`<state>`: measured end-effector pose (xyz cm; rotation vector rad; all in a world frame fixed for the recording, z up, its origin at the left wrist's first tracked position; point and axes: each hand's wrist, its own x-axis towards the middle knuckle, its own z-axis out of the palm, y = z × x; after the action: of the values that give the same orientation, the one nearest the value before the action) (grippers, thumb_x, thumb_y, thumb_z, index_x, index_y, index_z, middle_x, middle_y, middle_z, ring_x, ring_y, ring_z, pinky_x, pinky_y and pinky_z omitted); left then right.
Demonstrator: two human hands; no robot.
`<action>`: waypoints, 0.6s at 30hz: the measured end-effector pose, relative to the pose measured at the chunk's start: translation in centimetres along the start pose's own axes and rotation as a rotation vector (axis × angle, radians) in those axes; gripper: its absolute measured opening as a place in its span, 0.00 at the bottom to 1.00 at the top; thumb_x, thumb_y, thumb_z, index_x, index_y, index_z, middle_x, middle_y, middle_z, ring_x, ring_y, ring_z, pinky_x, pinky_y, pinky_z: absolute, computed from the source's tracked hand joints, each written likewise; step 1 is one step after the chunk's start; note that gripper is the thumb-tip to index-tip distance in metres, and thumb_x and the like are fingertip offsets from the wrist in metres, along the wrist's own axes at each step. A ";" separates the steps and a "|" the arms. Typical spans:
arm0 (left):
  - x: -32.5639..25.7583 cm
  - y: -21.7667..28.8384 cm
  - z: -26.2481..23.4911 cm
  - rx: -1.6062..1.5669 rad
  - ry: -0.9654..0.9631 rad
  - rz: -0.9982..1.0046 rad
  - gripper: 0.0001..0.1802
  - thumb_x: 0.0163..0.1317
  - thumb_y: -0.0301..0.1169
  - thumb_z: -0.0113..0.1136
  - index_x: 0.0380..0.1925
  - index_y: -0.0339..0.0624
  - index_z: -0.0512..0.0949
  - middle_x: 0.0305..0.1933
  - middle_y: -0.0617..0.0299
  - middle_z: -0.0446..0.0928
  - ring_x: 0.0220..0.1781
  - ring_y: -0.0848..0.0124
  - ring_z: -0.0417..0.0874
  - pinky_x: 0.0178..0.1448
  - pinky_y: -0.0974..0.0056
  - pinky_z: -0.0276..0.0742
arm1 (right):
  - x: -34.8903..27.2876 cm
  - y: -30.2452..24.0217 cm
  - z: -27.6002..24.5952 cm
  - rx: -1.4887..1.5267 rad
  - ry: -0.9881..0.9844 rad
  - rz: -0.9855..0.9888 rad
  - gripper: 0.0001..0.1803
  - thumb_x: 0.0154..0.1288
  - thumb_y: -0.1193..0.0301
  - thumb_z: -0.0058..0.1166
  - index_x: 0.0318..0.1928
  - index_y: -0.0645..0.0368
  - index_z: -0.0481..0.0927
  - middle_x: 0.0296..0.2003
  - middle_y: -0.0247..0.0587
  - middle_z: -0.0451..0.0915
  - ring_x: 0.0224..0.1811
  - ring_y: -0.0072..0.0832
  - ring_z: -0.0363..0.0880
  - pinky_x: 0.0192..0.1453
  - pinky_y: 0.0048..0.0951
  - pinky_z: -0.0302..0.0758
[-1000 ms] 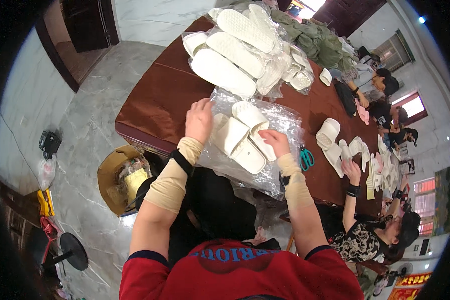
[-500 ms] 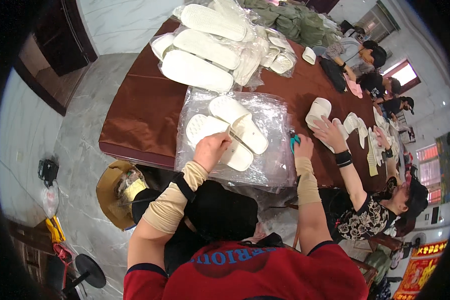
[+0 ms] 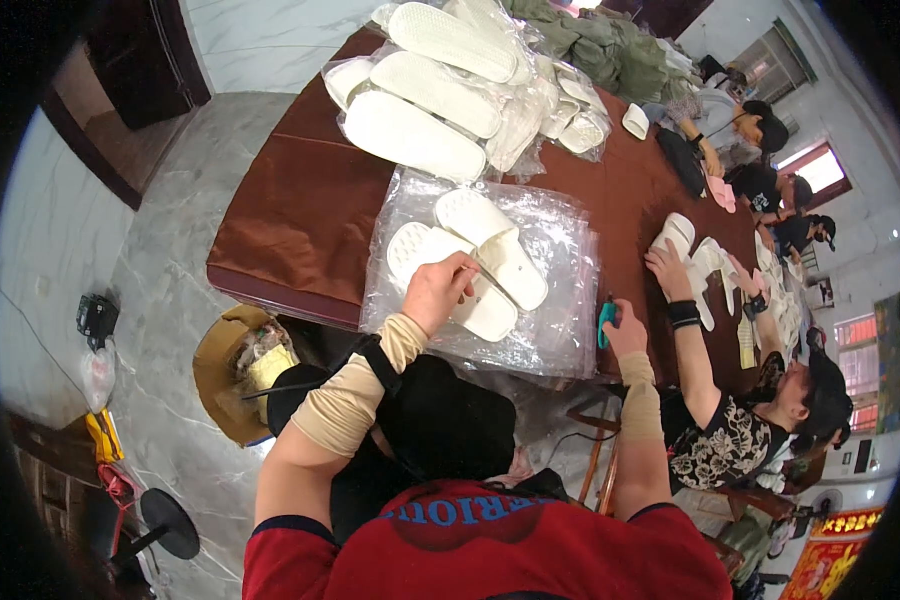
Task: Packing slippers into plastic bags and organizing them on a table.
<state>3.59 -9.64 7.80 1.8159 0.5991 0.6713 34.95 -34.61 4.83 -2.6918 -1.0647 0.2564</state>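
Note:
A pair of white slide slippers (image 3: 515,265) lies on a stack of clear plastic bags (image 3: 560,330) at the table's near edge. Over the left slipper of the pair is my left hand (image 3: 437,292), its fingers curled in a pinch near the strap. Whatever is between those fingertips, if anything, is too small to make out. To the right of the bags, my right hand (image 3: 627,333) is closed around a small teal-handled tool (image 3: 606,322) with a dark tip. Its exact kind is hard to tell.
Bagged white slippers (image 3: 415,135) are piled on the brown-covered table (image 3: 290,210) at the far side. A co-worker's hand (image 3: 667,270) holds a white slipper (image 3: 678,232) on my right. A cardboard box (image 3: 215,375) with scraps stands on the floor at left.
My right hand has moved right and slightly down with the teal-handled tool, away from the bags. My left hand stays over the slippers. The co-worker's hand has shifted on the white slipper.

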 end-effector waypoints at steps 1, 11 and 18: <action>0.2 0.1 -0.2 -0.060 0.017 -0.054 0.06 0.64 0.26 0.52 0.37 0.36 0.77 0.21 0.63 0.77 0.21 0.78 0.77 0.27 0.72 0.74 | -0.6 -0.9 -0.7 0.093 0.023 0.060 0.30 0.49 0.64 0.59 0.55 0.54 0.68 0.48 0.49 0.75 0.45 0.44 0.78 0.45 0.43 0.74; 0.2 0.2 -0.8 -0.160 0.057 -0.101 0.07 0.65 0.28 0.52 0.36 0.35 0.77 0.21 0.63 0.76 0.21 0.79 0.76 0.26 0.72 0.73 | -2.8 -19.4 -0.8 -0.168 0.201 -0.608 0.39 0.44 0.61 0.66 0.57 0.59 0.65 0.45 0.47 0.70 0.48 0.44 0.68 0.54 0.40 0.67; 0.4 0.0 -1.2 -0.106 0.040 -0.052 0.06 0.64 0.27 0.52 0.33 0.36 0.77 0.18 0.63 0.76 0.20 0.79 0.77 0.28 0.72 0.73 | -2.2 -22.2 1.0 -0.056 0.239 -0.660 0.31 0.48 0.62 0.63 0.53 0.56 0.69 0.35 0.44 0.77 0.40 0.42 0.75 0.44 0.40 0.72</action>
<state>3.01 -8.55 8.22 1.6867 0.6237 0.6934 18.72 -20.34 10.29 -2.1742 -1.7967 -0.2108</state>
